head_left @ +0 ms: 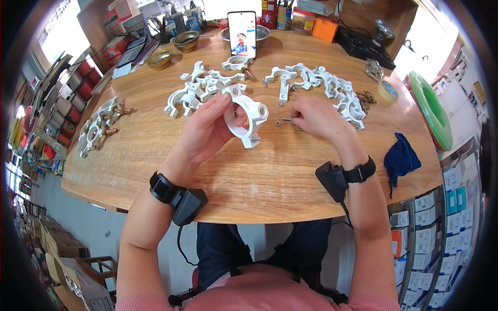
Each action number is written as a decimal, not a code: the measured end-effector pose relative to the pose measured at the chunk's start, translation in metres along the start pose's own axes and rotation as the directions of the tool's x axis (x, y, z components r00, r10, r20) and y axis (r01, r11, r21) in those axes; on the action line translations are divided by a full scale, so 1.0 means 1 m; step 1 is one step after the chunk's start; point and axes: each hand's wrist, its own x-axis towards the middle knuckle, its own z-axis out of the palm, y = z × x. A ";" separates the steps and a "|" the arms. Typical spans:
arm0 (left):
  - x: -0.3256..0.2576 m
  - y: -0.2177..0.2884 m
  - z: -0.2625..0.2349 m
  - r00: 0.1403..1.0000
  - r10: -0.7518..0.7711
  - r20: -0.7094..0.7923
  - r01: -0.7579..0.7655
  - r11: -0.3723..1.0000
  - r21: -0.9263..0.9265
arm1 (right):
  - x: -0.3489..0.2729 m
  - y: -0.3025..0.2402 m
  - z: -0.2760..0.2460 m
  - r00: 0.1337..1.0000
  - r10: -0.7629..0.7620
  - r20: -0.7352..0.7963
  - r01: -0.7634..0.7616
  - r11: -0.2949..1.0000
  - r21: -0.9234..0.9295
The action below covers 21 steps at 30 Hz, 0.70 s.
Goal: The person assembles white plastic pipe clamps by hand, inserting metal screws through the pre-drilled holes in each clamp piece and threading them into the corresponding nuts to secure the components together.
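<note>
My left hand (206,127) grips a white plastic pipe clamp (252,109), its ring standing up off the table, thumb on the rim and fingers behind. A metal screw shows at the clamp's lower lug. On the tabletop my right hand (321,122) has its fingertips pinched at a small metal screw (286,119). Beside the screw lies a small nut (278,124). Beyond my left hand is a pile of white clamp halves (207,85). More white clamp pieces (332,85) spread out beyond my right hand.
Clamps with brass-coloured bolts (96,129) sit at the left on the wooden table (249,192). A phone (242,35) stands at the back, near brass-coloured bowls (160,59). Clear tape (387,92), brass-coloured hardware (367,99) and a dark blue cloth (402,158) lie at the right.
</note>
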 end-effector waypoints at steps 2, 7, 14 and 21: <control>0.000 0.000 0.000 1.000 -0.008 -0.001 0.008 1.000 -0.002 | 0.000 0.002 0.001 1.000 -0.014 -0.015 0.014 1.000 -0.004; 0.000 -0.001 0.000 0.999 -0.006 -0.039 0.006 1.000 -0.004 | -0.001 -0.003 -0.007 1.000 0.014 -0.007 -0.014 1.000 -0.004; 0.001 -0.002 -0.002 1.000 0.005 -0.005 -0.005 1.000 0.019 | -0.001 -0.014 -0.017 0.932 -0.035 -0.361 0.121 0.968 0.220; -0.001 0.001 0.000 0.993 -0.026 -0.116 0.034 0.997 0.064 | -0.010 -0.040 -0.030 0.892 0.069 -0.447 0.297 0.656 0.694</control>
